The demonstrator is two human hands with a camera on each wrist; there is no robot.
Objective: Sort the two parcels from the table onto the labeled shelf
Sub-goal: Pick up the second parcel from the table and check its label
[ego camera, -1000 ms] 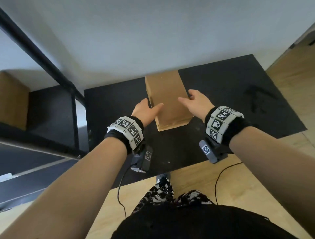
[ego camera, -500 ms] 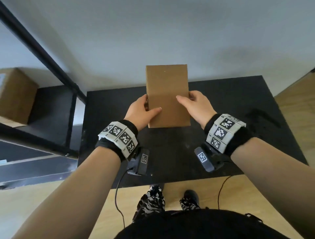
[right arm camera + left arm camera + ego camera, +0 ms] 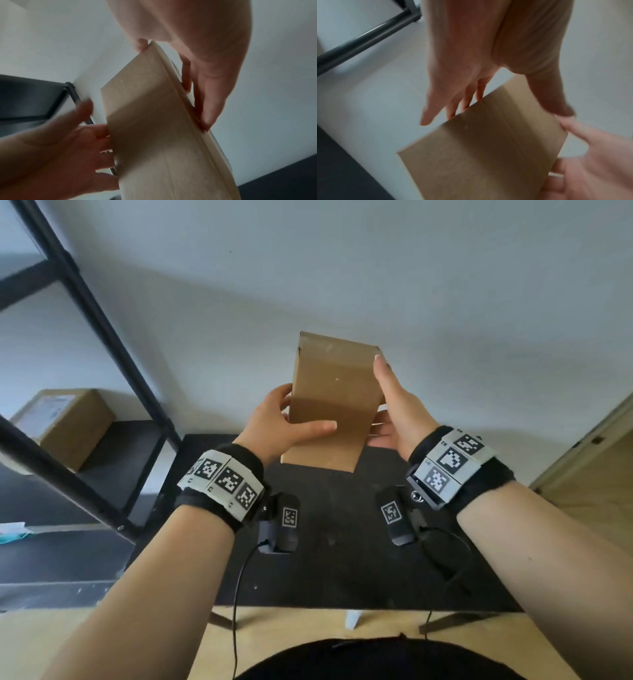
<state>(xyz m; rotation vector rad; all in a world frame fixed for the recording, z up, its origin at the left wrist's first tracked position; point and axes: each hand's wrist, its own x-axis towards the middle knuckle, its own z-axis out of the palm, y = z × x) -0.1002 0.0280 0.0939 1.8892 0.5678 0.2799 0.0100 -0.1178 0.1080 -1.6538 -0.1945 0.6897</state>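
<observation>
1. A matte black rectangular table (image 3: pixel 342 570) stands against a plain pale grey wall (image 3: pixel 376 285); its top shows small scuffs and light specks.
2. The floor (image 3: pixel 308 628) below the table's near edge is light wood, and a pale door frame (image 3: pixel 589 436) shows at the right edge of the head view.
3. To the left stands a black metal shelf unit (image 3: pixel 113 470) with slanting uprights and dark boards.
4. A brown cardboard box with a white label (image 3: pixel 65 422) on its top sits on one shelf board, near the wall.
5. A flat brown cardboard parcel (image 3: pixel 332 405) is held in the air above the far part of the table, clear of its top and in front of the wall.
6. The flat parcel stands almost on end and leans slightly, its broad plain face toward the person; a small pale speck marks that face and a folded flap edge runs along its top.
7. The left hand (image 3: pixel 284 422) grips the parcel's left edge, thumb across the front face and fingers behind it.
8. The right hand (image 3: pixel 397 409) holds the right edge, thumb up along the front corner and fingers curled behind.
9. Both wrists wear black bands with square black-and-white markers (image 3: pixel 222 477), each with a small black camera on a cable beneath.
</observation>
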